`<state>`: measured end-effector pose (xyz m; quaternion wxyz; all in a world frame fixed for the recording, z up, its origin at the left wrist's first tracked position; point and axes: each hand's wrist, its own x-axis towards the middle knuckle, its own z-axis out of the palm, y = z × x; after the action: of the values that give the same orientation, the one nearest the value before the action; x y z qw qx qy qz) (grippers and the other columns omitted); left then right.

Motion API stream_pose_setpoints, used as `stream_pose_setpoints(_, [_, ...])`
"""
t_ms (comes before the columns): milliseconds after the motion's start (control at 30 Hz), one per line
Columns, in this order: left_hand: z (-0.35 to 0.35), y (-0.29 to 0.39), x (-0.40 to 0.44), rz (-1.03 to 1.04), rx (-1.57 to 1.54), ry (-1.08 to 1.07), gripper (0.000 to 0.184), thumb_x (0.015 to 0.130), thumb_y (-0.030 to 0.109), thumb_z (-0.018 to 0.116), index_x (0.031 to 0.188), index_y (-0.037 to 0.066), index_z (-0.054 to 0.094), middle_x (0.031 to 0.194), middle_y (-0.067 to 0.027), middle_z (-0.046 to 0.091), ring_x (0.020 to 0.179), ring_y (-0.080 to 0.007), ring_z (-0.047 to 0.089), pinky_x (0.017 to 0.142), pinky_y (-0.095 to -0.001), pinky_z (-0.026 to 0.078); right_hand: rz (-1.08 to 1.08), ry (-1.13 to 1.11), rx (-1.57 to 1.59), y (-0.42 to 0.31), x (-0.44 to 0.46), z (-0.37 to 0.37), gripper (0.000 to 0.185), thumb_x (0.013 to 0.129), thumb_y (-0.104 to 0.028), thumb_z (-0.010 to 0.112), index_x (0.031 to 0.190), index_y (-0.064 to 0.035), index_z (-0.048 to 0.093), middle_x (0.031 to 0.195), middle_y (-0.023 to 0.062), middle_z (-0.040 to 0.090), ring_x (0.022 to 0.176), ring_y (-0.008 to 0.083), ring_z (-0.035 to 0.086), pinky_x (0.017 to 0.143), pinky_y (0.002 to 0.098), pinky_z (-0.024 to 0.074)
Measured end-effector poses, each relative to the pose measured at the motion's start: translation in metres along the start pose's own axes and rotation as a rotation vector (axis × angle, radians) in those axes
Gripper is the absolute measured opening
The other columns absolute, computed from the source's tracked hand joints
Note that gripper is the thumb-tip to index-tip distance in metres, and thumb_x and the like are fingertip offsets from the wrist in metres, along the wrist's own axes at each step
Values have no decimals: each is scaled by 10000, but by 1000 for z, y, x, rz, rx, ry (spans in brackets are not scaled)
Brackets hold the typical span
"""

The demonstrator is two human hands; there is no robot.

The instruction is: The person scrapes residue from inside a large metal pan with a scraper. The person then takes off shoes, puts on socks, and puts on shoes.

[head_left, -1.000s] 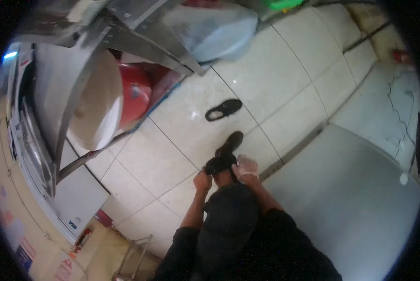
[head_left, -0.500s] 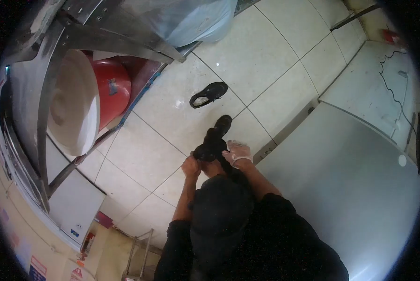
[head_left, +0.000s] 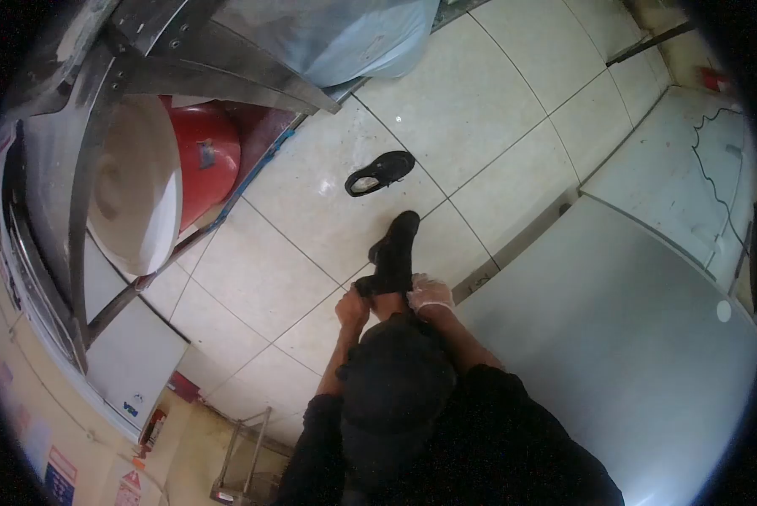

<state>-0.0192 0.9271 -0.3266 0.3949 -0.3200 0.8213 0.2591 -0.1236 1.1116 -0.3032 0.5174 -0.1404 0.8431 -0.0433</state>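
A black sock [head_left: 393,271] covers a foot and lower leg below me, with bare skin of the leg showing above its top edge. My left hand [head_left: 353,310], bare, is closed on the sock's top edge at the left side. On the opposite side, my right hand [head_left: 431,293], in a clear plastic glove, is closed at the sock's edge; its fingertips are partly hidden. Ahead of the foot, an empty black shoe [head_left: 380,174] lies on the tiled floor. A dark cap and sleeves cover the lower middle of the view.
To the left, a metal-framed table [head_left: 218,84] stands over a red tub [head_left: 205,152] and a large pale round lid or basin [head_left: 138,185]. A light plastic bag [head_left: 370,42] hangs ahead. A large grey-white appliance surface [head_left: 614,329] fills the right. A stool-like frame [head_left: 245,455] stands lower left.
Both hands have drawn back toward my body along the leg, and the sock now stretches smoothly up it instead of being bunched. The loose shoe stays in place.
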Motion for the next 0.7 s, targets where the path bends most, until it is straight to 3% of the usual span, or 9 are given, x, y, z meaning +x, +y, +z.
stream_pose_setpoints(67, [4, -7, -10, -10, 29, -32, 412, 863, 357, 567, 1157, 69, 555, 934, -215, 703, 904, -424, 672, 768, -540, 514, -5, -1, -24, -1, -4, 11, 307, 921, -302, 553, 1112, -65, 591, 1067, 133, 664, 994, 326, 671, 851, 449, 537])
stream_pose_setpoints(133, [19, -14, -11, -62, 134, -194, 434, 877, 390, 589, 1168, 71, 543, 965, -218, 704, 918, -423, 672, 771, -539, 517, 120, -225, 62, -1, -3, 3, 346, 921, -310, 546, 1168, -79, 619, 1191, 154, 643, 1131, 315, 619, 931, 439, 498])
stream_pose_setpoints(233, [34, -25, -34, -47, 111, -204, 425, 879, 381, 586, 1164, 70, 545, 961, -216, 703, 913, -417, 673, 767, -533, 518, 18, -218, 67, 8, -28, -1, 308, 914, -262, 546, 1161, -109, 650, 1204, 125, 655, 1137, 303, 626, 917, 433, 514])
stream_pose_setpoints(267, [35, -29, -44, -48, 97, -214, 420, 880, 377, 585, 1162, 69, 546, 959, -216, 703, 911, -414, 673, 766, -530, 518, 180, -292, 186, 5, -24, -1, 282, 910, -197, 530, 1144, -112, 663, 1168, 116, 674, 1097, 314, 647, 879, 428, 536])
stream_pose_setpoints(400, [27, -44, -75, -62, 55, -236, 400, 883, 359, 579, 1154, 66, 550, 952, -212, 701, 901, -401, 674, 759, -518, 519, 5, -338, 10, 4, -27, -9, 275, 900, -159, 527, 1128, -92, 664, 1160, 121, 677, 1093, 319, 648, 880, 425, 535])
stream_pose_setpoints(567, [13, -58, -99, -70, 14, -246, 376, 888, 337, 572, 1144, 62, 555, 942, -207, 699, 888, -386, 675, 751, -502, 520, -145, -78, 64, 10, -6, -28, 359, 836, -243, 623, 1158, -85, 648, 1237, 120, 640, 1149, 312, 612, 935, 444, 505])
stream_pose_setpoints(700, [6, -69, -111, -77, -12, -248, 357, 892, 320, 566, 1136, 59, 559, 935, -203, 698, 878, -373, 676, 744, -490, 521, -261, 163, 140, 44, 23, 5, 425, 810, -275, 655, 1188, -82, 631, 1237, 139, 634, 1125, 334, 612, 928, 448, 509])
